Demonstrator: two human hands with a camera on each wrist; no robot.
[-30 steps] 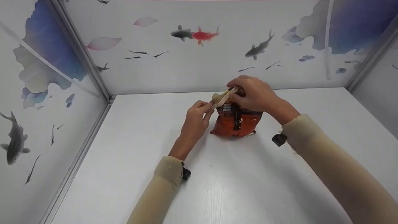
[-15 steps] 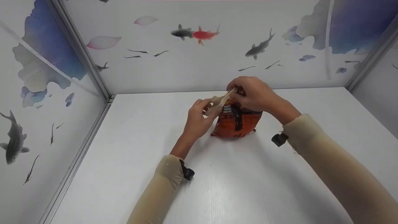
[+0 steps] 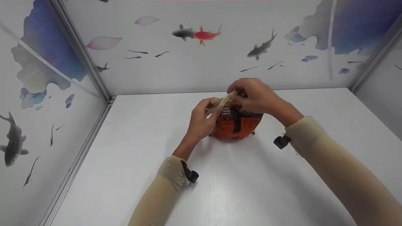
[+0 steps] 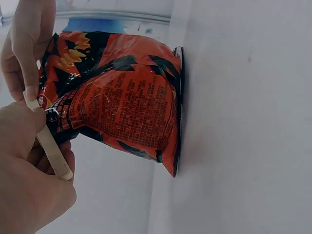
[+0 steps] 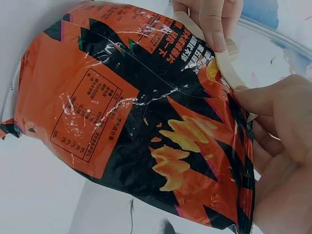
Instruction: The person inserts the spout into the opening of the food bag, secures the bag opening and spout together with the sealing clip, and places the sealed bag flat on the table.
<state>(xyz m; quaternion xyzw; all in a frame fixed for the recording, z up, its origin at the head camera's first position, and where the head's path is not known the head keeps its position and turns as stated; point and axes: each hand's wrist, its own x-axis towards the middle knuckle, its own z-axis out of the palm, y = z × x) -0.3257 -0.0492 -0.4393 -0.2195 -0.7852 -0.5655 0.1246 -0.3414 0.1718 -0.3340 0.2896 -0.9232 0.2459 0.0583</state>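
A glossy orange-and-black plastic snack bag (image 3: 238, 124) is stood on the white rectangular tabletop (image 3: 216, 191), just off the head view's centre toward four o'clock. Along its upper edge, at the bag's eleven o'clock, a long cream-coloured clip with a rounded knob (image 3: 225, 99) is slanted from eight o'clock toward two.

The lower end of the clip is pinched by the left hand (image 3: 201, 121), at the bag's nine o'clock, with its thumb laid along the strip. By the right hand (image 3: 254, 95), at one o'clock, the bag's gathered top is gripped — thumb against the clip's upper end, fingers tucked behind.

Both forearms are covered by beige long sleeves (image 3: 333, 163), and a small black device (image 3: 281, 142) is worn at each wrist. At twelve o'clock the table is backed by a white wall panel (image 3: 201, 73) — decorated with grey and red fish.
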